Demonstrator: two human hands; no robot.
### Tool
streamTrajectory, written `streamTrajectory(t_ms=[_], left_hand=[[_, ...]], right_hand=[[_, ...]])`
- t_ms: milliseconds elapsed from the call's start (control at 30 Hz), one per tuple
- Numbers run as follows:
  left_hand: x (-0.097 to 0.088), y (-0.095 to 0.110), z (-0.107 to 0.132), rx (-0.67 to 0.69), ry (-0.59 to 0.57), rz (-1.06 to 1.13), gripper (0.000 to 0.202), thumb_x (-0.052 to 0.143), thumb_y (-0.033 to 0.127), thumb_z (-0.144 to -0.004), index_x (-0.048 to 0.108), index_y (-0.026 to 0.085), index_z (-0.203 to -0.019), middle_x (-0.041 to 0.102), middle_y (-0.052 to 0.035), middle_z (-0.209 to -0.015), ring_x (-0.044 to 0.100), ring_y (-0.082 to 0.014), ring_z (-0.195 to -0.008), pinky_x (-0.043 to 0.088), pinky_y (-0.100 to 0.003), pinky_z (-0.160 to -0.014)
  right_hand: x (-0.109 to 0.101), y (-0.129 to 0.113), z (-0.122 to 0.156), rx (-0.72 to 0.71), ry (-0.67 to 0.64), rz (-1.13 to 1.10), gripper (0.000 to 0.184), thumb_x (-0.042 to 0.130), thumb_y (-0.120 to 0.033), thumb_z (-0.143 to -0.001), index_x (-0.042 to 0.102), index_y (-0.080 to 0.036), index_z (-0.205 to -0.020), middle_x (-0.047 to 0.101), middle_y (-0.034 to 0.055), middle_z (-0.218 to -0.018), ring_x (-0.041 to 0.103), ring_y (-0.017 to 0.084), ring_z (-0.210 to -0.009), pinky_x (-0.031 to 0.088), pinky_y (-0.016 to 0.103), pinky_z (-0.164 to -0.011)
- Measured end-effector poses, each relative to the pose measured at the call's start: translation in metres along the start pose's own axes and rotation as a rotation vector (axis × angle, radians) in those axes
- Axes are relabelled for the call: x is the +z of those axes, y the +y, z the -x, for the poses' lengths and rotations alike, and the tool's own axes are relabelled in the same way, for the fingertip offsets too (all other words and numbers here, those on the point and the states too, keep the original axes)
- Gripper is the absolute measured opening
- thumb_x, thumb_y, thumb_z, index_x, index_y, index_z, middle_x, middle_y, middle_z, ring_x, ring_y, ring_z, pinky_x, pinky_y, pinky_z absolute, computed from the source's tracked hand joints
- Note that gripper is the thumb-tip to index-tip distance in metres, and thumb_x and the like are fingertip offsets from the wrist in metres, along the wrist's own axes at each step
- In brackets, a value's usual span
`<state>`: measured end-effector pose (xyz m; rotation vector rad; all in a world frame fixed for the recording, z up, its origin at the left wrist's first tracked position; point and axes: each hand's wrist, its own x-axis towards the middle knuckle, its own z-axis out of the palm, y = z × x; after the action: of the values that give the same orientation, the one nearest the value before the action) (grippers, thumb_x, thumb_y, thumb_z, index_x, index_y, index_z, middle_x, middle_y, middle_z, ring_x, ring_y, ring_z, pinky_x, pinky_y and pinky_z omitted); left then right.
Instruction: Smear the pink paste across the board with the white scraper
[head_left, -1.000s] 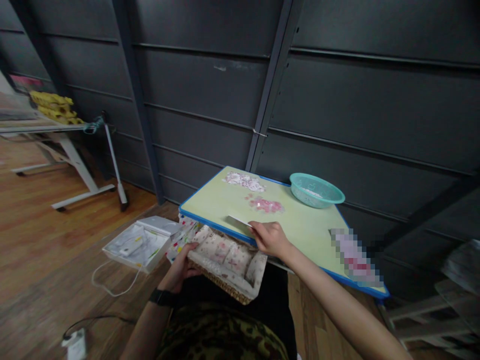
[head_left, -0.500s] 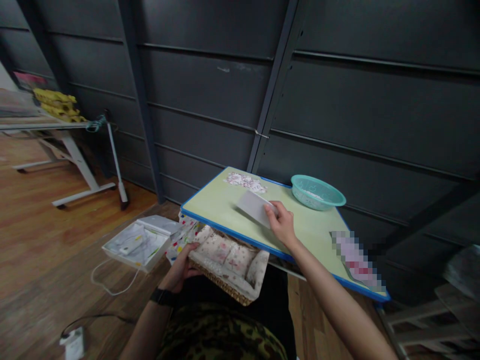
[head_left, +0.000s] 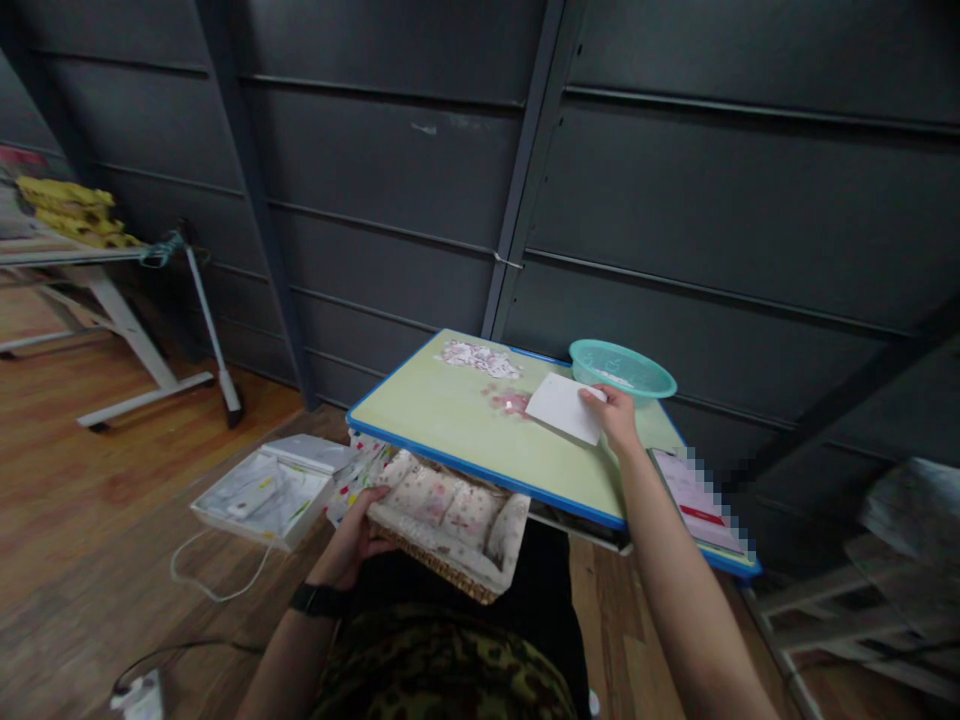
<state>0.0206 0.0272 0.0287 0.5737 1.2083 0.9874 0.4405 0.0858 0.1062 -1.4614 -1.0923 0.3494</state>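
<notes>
My left hand [head_left: 360, 535] grips the left side of a wicker basket [head_left: 442, 572] lined with flowered cloth, just below the table's front edge. Between the thumb and fingers of my right hand [head_left: 613, 415] is a white card [head_left: 564, 408], held over the table [head_left: 420, 405]. At the card's left edge lies a small patch of pinkish pieces [head_left: 508, 402]. Farther back on the tabletop is a spread of small white-and-pink pieces [head_left: 478, 358]. A turquoise plastic basin [head_left: 637, 375] with small pale bits in it stands behind my right hand.
A partly pixelated clipboard-like sheet [head_left: 701, 505] lies at the table's right end. On the floor to the left are an open white box [head_left: 262, 490] and a power strip [head_left: 141, 695]. Another table [head_left: 82, 255] bears yellow items [head_left: 71, 208]. A dark panelled wall rises behind.
My right hand has moved the card rightward toward the basin. The pinkish patch now shows on the table where the card was. My left hand still holds the basket, and the view has shifted slightly.
</notes>
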Motion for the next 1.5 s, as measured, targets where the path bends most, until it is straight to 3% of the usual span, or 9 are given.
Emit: streamTrajectory(t_ms=[167,400,633,767,1067,1267,1500], left_hand=[[-0.002,0.0,-0.001,-0.009,-0.013,-0.026,0.039,0.073,0.039,-0.074,0.065,0.02,-0.107,0.075,-0.0049,-0.077,0.073,-0.0261,-0.066,0.063,-0.038,-0.064],[-0.003,-0.001,-0.002,-0.007,-0.017,-0.035,0.041,0.076,0.043,-0.067,0.067,0.022,-0.1,0.074,-0.0047,-0.077,0.073,-0.0279,-0.07,0.062,-0.04,-0.065],[0.0,0.0,0.0,0.023,-0.017,-0.015,0.043,0.077,0.039,-0.069,0.066,0.021,-0.107,0.076,-0.0052,-0.084,0.073,-0.0274,-0.073,0.062,-0.039,-0.061],[-0.002,-0.002,-0.002,0.001,-0.034,-0.029,0.04,0.076,0.042,-0.07,0.066,0.021,-0.103,0.076,-0.0056,-0.082,0.074,-0.029,-0.073,0.063,-0.041,-0.064],[-0.002,-0.003,-0.004,-0.021,-0.022,-0.034,0.042,0.076,0.043,-0.07,0.065,0.022,-0.105,0.077,-0.0064,-0.083,0.075,-0.0293,-0.072,0.063,-0.041,-0.066],[0.001,0.0,0.001,-0.034,-0.01,-0.033,0.035,0.074,0.04,-0.071,0.063,0.023,-0.1,0.075,-0.0037,-0.077,0.072,-0.0253,-0.066,0.062,-0.037,-0.061],[0.002,0.001,0.004,-0.019,-0.021,-0.044,0.038,0.075,0.041,-0.07,0.064,0.023,-0.101,0.075,-0.0054,-0.08,0.073,-0.0278,-0.072,0.061,-0.039,-0.065]], right_hand=[[-0.019,0.002,-0.009,0.041,0.108,0.026,0.043,0.071,-0.06,-0.053,0.065,-0.02,-0.068,0.058,0.0001,-0.061,0.048,0.017,-0.06,0.034,0.03,-0.06],[-0.045,0.007,-0.013,0.062,0.166,0.282,0.035,0.066,-0.052,-0.056,0.068,-0.019,-0.067,0.06,0.0021,-0.058,0.052,0.021,-0.063,0.036,0.033,-0.063],[-0.012,0.001,-0.003,-0.072,-0.126,0.248,0.048,0.068,-0.066,-0.063,0.069,-0.018,-0.067,0.062,0.0033,-0.06,0.05,0.018,-0.059,0.034,0.03,-0.057],[0.009,-0.003,0.006,-0.103,-0.212,0.17,0.058,0.07,-0.072,-0.066,0.075,-0.015,-0.076,0.068,0.0062,-0.067,0.05,0.018,-0.059,0.037,0.03,-0.055],[0.02,0.001,0.01,-0.232,-0.109,0.197,0.063,0.064,-0.074,-0.077,0.081,-0.015,-0.091,0.077,0.0102,-0.08,0.056,0.021,-0.064,0.043,0.032,-0.059],[0.03,-0.002,0.019,-0.275,-0.177,0.204,0.063,0.059,-0.076,-0.082,0.08,-0.017,-0.093,0.077,0.0092,-0.083,0.052,0.018,-0.06,0.041,0.032,-0.057],[0.022,-0.007,0.02,-0.267,-0.115,0.282,0.062,0.054,-0.075,-0.084,0.079,-0.019,-0.092,0.077,0.0093,-0.085,0.06,0.022,-0.068,0.046,0.035,-0.067]])
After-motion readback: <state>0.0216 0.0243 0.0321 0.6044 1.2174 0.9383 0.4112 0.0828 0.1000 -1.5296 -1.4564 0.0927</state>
